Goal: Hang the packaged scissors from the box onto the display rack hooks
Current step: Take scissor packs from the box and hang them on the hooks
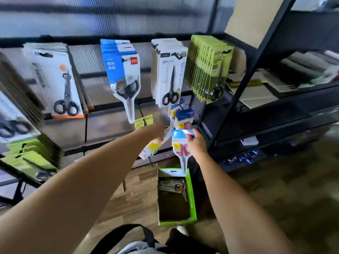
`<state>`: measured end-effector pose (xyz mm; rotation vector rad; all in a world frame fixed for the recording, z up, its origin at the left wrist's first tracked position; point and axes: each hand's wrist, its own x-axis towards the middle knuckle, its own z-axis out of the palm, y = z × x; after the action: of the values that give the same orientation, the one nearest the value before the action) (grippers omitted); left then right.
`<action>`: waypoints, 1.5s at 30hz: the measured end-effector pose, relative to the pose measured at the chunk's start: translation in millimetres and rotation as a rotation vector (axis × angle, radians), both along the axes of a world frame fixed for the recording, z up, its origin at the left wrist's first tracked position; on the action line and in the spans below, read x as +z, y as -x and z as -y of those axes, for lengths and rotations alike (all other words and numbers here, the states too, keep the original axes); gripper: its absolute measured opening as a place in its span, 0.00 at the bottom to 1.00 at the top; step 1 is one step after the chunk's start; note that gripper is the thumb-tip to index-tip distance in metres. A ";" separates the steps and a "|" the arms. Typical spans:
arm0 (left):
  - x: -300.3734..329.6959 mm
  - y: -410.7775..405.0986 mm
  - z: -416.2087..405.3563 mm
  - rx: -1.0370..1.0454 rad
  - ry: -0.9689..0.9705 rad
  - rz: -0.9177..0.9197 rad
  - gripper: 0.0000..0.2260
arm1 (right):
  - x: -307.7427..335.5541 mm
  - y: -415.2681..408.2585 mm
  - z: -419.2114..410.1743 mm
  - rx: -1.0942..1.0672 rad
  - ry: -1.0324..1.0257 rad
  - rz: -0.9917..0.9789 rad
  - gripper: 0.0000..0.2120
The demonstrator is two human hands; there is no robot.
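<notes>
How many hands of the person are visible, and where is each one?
2. The left hand reaches toward the lower hooks, blurred. The right hand holds a red scissors package above the green box.

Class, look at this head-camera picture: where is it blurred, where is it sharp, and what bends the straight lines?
Head view: motion blur smears the left hand and the packs at the far left edge; the white scissors pack on its hook and the green box stay fairly sharp; wide-angle distortion tilts the black shelf post.

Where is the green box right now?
In the head view, the green box sits on the floor, lower centre-right, directly below the red-handled scissors pack held in the right hand.
</notes>
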<state>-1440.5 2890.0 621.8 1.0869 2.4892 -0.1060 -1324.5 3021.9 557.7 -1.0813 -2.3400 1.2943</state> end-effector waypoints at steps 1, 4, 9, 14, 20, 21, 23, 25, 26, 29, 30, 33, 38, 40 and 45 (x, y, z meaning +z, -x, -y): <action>2.8 -1.7 -6.1 0.025 -0.013 -0.013 0.19 | 0.5 1.7 -7.8 0.002 -0.001 -0.004 0.12; 12.2 -11.9 -24.0 0.095 -0.031 -0.036 0.18 | 0.1 7.5 -27.2 0.011 0.007 -0.003 0.15; 6.0 -11.5 -55.2 0.140 -0.056 -0.036 0.18 | -0.1 19.1 -66.1 0.045 0.000 0.021 0.17; -3.1 -13.0 -70.8 0.160 0.016 -0.163 0.27 | -0.4 37.1 -94.8 0.111 -0.008 -0.002 0.19; -3.9 -10.9 -72.3 0.302 0.112 -0.087 0.23 | -6.7 51.1 -108.3 0.203 -0.109 0.050 0.13; -3.9 -11.5 -73.8 0.302 0.111 -0.085 0.22 | -9.2 52.3 -108.7 0.212 -0.102 0.058 0.13; -5.3 -12.2 -76.1 0.335 0.085 -0.084 0.22 | -12.1 53.1 -108.4 0.209 -0.103 0.048 0.13; -5.7 -14.6 -78.6 0.339 0.097 -0.090 0.21 | -12.1 53.3 -107.5 0.187 -0.101 0.000 0.12; -5.3 -15.8 -80.0 0.332 0.111 -0.092 0.21 | -13.7 54.6 -107.5 0.183 -0.082 -0.026 0.11; -5.3 -15.6 -82.0 0.323 0.123 -0.102 0.22 | -18.4 58.6 -108.1 0.214 -0.062 -0.050 0.10; -6.1 -14.8 -82.7 0.320 0.121 -0.104 0.22 | -19.6 59.7 -108.7 0.228 -0.073 -0.039 0.10; -6.6 -12.4 -87.1 0.324 0.129 -0.109 0.23 | -20.1 64.4 -111.6 0.235 -0.107 0.019 0.11; -10.8 -8.6 -90.1 0.334 0.136 -0.130 0.20 | -25.1 69.4 -116.0 0.140 -0.077 0.255 0.25; -12.1 -10.3 -88.3 0.316 0.106 -0.128 0.24 | -31.5 66.1 -119.9 0.167 -0.013 0.337 0.27; -22.5 -13.9 -72.5 0.271 0.169 -0.090 0.17 | -43.6 59.4 -108.9 0.408 0.126 0.370 0.16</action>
<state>-1426.6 2962.5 599.3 0.6843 2.6255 -0.2848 -1383.8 3130.8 514.1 -0.9801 -2.9071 1.5009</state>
